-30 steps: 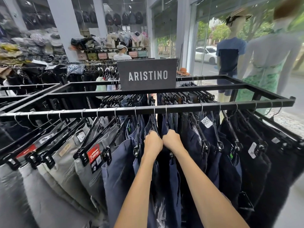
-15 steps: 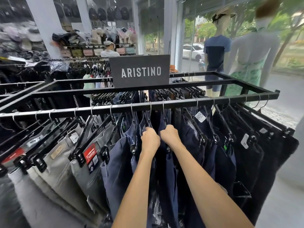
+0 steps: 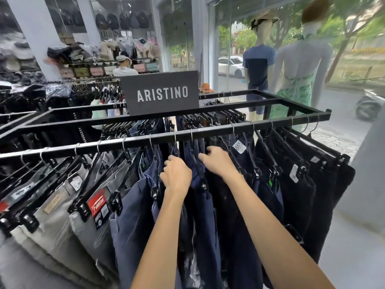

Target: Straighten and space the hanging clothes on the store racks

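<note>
We note both hands at the centre of the frame, working the navy trousers that hang from the front rail of the black rack. The left hand is curled into a fist around the clip hanger of one navy pair, just under the rail. The right hand sits just beside it to the right, fingers loosely spread and reaching into the gap toward the next hanger; whether it has a grip we cannot tell. We judge the step in hand to be spacing the navy section at mid-rail. The grey trousers at lower left look evenly fanned; the dark pairs at right are bunched closer. Next move, in our judgement: slide the neighbouring hook along the rail to match the gaps, keeping waistbands square in their clips.
</note>
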